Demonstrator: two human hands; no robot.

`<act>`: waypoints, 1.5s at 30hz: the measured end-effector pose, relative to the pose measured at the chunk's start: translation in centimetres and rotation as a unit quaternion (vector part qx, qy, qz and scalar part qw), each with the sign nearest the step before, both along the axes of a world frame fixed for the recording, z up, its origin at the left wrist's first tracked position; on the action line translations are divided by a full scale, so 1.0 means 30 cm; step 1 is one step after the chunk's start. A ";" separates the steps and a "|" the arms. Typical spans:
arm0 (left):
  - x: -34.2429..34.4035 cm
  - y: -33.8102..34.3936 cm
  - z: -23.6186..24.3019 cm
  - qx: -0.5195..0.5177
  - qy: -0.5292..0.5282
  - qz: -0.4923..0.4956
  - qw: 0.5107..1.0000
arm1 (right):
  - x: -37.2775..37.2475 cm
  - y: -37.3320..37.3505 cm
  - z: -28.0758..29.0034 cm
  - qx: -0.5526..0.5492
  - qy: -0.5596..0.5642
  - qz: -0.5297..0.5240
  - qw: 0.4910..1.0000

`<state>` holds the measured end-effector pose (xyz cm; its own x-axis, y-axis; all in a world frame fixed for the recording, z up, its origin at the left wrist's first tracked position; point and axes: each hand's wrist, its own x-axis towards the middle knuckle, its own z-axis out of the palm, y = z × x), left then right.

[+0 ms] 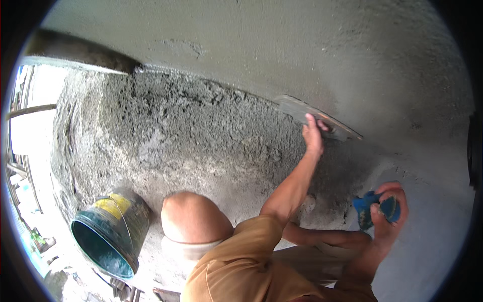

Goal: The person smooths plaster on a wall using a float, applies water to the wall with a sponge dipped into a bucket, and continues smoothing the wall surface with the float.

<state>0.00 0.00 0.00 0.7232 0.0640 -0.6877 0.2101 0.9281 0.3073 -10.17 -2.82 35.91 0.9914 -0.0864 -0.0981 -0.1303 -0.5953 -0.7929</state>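
My left hand (313,132) grips a flat rectangular steel trowel (297,104), whose blade lies along the line where the smooth grey plastered wall (236,35) meets a band of rough wet mortar (196,116). Part of the handle is hidden by my fingers. My right hand (390,211), lower at the right, is closed around a blue sponge-like piece (365,207) beside the smooth grey surface (422,241).
A dirty bucket (121,221) with a yellow patch stands at the lower left, near my bare knee (193,216). A dark beam-like edge (85,53) juts in at the upper left. Beyond the left edge is a bright area with poles (32,109) and scattered boards.
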 end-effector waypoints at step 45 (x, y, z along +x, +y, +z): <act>0.179 0.583 0.497 0.206 -0.161 0.084 0.962 | 0.020 0.250 -0.056 0.503 0.061 -0.020 0.862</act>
